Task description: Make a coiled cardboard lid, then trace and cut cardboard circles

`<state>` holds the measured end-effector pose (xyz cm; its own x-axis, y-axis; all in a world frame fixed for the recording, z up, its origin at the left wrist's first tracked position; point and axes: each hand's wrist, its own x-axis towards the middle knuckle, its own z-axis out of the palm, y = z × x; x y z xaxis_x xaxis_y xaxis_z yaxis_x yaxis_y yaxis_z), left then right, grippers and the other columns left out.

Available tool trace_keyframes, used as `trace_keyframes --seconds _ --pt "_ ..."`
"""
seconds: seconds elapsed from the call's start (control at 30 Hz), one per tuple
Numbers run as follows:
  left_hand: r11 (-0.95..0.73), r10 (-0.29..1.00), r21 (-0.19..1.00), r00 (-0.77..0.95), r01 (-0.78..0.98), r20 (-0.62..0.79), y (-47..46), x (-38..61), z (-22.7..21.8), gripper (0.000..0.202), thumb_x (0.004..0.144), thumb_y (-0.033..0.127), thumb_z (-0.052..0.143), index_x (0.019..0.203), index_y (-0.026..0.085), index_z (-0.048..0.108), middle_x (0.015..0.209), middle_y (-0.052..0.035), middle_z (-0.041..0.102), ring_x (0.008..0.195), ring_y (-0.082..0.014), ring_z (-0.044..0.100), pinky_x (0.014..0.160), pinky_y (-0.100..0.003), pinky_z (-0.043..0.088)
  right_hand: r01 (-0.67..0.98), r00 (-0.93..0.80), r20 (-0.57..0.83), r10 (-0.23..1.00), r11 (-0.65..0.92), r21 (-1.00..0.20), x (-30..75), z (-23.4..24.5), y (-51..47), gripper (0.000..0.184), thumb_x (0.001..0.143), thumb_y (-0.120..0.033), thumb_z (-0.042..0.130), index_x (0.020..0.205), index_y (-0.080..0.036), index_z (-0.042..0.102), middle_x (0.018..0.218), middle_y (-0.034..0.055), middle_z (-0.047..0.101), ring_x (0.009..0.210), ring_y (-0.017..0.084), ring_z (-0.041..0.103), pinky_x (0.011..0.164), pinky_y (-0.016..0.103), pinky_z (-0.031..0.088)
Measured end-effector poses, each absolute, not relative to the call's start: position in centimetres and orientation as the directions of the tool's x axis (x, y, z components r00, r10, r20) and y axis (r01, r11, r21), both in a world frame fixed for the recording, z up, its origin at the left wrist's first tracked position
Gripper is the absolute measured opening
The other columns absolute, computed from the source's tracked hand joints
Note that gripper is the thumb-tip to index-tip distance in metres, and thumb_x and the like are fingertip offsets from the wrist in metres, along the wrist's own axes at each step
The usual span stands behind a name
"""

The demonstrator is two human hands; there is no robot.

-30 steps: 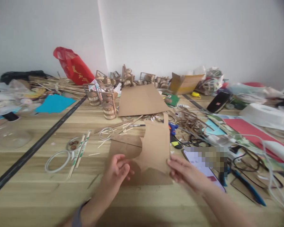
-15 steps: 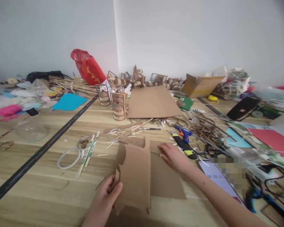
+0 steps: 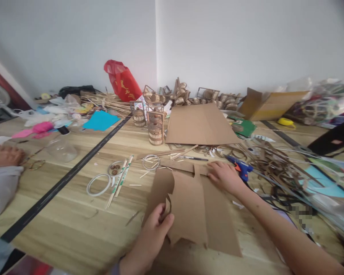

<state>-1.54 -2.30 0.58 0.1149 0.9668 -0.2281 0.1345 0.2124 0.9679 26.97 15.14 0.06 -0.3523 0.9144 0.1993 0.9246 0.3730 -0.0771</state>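
My left hand grips the torn left edge of a notched cardboard piece, thumb on top. That piece lies over a larger cardboard sheet on the wooden table. At the sheet's upper right, my right hand has its fingers closed at the end of a thin dark strip, which runs leftward past the notch; the exact hold is partly hidden. A blue glue gun lies just right of my right hand.
Two bamboo baskets stand behind, beside a large cardboard sheet. White rings and wrapped chopsticks lie to the left. Tangled brown strips cover the right side. Another person's hand is at far left.
The view has swung left, bringing another person's arm into sight. The notched cardboard now lies flatter over the sheet. My right forearm now covers where the utility knife was.
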Motion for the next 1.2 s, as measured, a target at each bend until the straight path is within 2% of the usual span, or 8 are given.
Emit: trace_keyframes --seconds 0.13,0.23,0.37,0.5,0.67,0.87,1.07,1.2 --pt "0.117 0.99 0.942 0.042 0.315 -0.137 -1.2 -1.9 0.8 0.056 0.091 0.042 0.054 0.138 0.013 0.052 0.143 -0.0189 0.057 0.134 -0.0324 0.053 0.11 -0.047 0.044 0.921 -0.345 0.277 0.897 0.381 -0.086 26.1 0.1 13.5 0.034 0.095 -0.024 0.046 0.117 -0.01 0.068 0.121 0.0227 0.067 0.109 0.039 0.063 0.092 0.053 0.049" --pt "0.022 0.997 0.709 -0.07 0.705 0.039 -1.0 -3.9 1.1 0.065 0.089 0.038 0.059 0.145 0.008 0.044 0.148 -0.024 0.047 0.138 -0.037 0.044 0.112 -0.055 0.038 0.849 -0.468 0.296 0.832 0.517 -0.111 24.7 -0.3 9.9 0.034 0.096 -0.028 0.045 0.116 -0.016 0.069 0.119 0.0172 0.069 0.107 0.034 0.066 0.093 0.05 0.052" --pt "0.063 0.977 0.404 -0.138 0.912 0.16 -0.3 -9.1 2.1 0.028 0.093 0.029 0.055 0.116 0.019 0.068 0.111 -0.0126 0.07 0.11 -0.0326 0.058 0.1 -0.051 0.045 0.664 -0.674 0.336 0.658 0.739 -0.114 22.5 -2.3 4.6 0.032 0.097 -0.036 0.052 0.124 -0.028 0.065 0.125 0.0097 0.07 0.112 0.031 0.066 0.086 0.045 0.059" --pt "0.28 0.913 0.301 -0.349 0.912 0.21 0.6 -14.6 2.4 0.029 0.092 0.014 0.043 0.1 0.012 0.07 0.105 -0.0216 0.069 0.104 -0.0376 0.056 0.09 -0.053 0.044 0.606 -0.732 0.36 0.579 0.794 -0.045 21.1 -3.7 2.0 0.04 0.09 -0.038 0.062 0.128 -0.027 0.064 0.13 0.0103 0.069 0.112 0.033 0.068 0.081 0.047 0.063" --pt "0.368 0.863 0.407 -0.471 0.836 0.186 0.8 -19.0 1.9 0.022 0.085 0.015 0.046 0.077 0.017 0.067 0.086 -0.0178 0.07 0.098 -0.0371 0.061 0.088 -0.048 0.044 0.594 -0.747 0.39 0.538 0.804 0.029 21.1 -4.0 1.6 0.04 0.089 -0.032 0.061 0.127 -0.022 0.064 0.13 0.0126 0.069 0.11 0.033 0.069 0.078 0.046 0.065" --pt "0.245 0.862 0.76 -0.494 0.602 0.113 -1.3 -18.0 4.5 0.031 0.089 0.044 0.045 0.094 0.019 0.061 0.1 -0.0135 0.071 0.101 -0.0323 0.063 0.094 -0.044 0.047 0.651 -0.666 0.494 0.559 0.759 0.019 19.9 -2.6 1.1 0.035 0.1 -0.033 0.044 0.127 -0.019 0.063 0.131 0.0154 0.067 0.113 0.035 0.066 0.08 0.049 0.06" --pt "0.197 0.98 0.98 0.011 0.034 -0.197 -3.7 -6.4 5.4 0.05 0.079 0.066 0.062 0.091 0.017 0.068 0.085 -0.0084 0.07 0.082 -0.0239 0.067 0.077 -0.034 0.055 0.48 -0.713 0.618 0.331 0.873 0.087 14.4 3.1 -0.5 0.074 0.1 -0.065 0.035 0.15 -0.01 0.041 0.141 0.0155 0.06 0.152 0.031 0.02 0.124 0.053 0.006" --pt "0.283 0.928 0.945 0.295 -0.162 -0.228 -5.0 -5.0 6.4 0.046 0.08 0.065 0.068 0.072 0.02 0.063 0.066 0.0004 0.057 0.064 -0.0146 0.054 0.064 -0.024 0.048 0.563 -0.658 0.586 0.473 0.826 -0.034 16.4 2.2 0.3 0.09 0.098 -0.071 0.026 0.159 -0.005 0.018 0.148 0.023 0.05 0.146 0.031 0.034 0.12 0.051 0.026"
